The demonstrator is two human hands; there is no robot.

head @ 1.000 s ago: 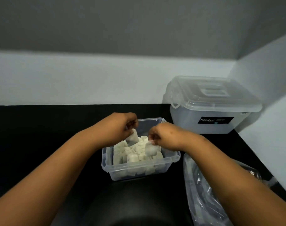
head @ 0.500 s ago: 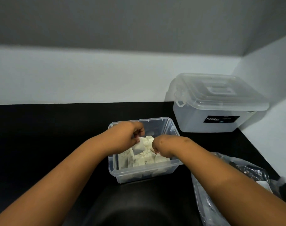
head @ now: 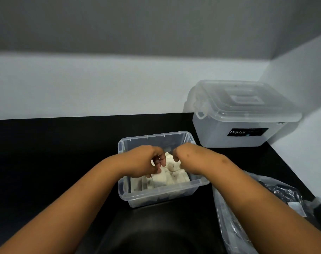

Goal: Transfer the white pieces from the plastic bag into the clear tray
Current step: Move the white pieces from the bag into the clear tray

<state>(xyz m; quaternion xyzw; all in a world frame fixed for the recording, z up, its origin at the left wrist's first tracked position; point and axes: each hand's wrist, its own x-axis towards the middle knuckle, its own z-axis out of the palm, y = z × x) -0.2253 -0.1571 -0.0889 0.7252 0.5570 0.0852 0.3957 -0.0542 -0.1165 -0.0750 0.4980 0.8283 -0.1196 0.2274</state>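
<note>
Bench (head: 46, 153): black, filling the lower frame, carrying everything named here.
Left hand (head: 143, 162): over the middle of the clear tray, fingers curled and pinching a white piece (head: 158, 177) low against the pile; a second ago it held that piece higher, above the heap.
Clear tray (head: 156, 197): centre of the frame, near wall towards the viewer, its left part showing less fill than its right.
White pieces (head: 174, 173): heaped in the tray under and between both hands; many are already across.
Right hand (head: 185, 156): at the tray's right side, knuckles up, fingers curled down towards the pile. Whether they grip a piece cannot be told, as the fingertips are hidden; a second ago a piece showed below them.
Change: both hands have dropped from above the pile into it, so in my judgement this pair of pieces is being set down, with release the step in hand.
Plastic bag (head: 234, 226): lower right of the frame, crumpled and open beside the tray; a pale scrap (head: 295, 208) lies at its far right. Contents are blurred, so what remains is unclear.
Lidded box (head: 244, 114): upper right, lid on, well apart from the hands.
</note>
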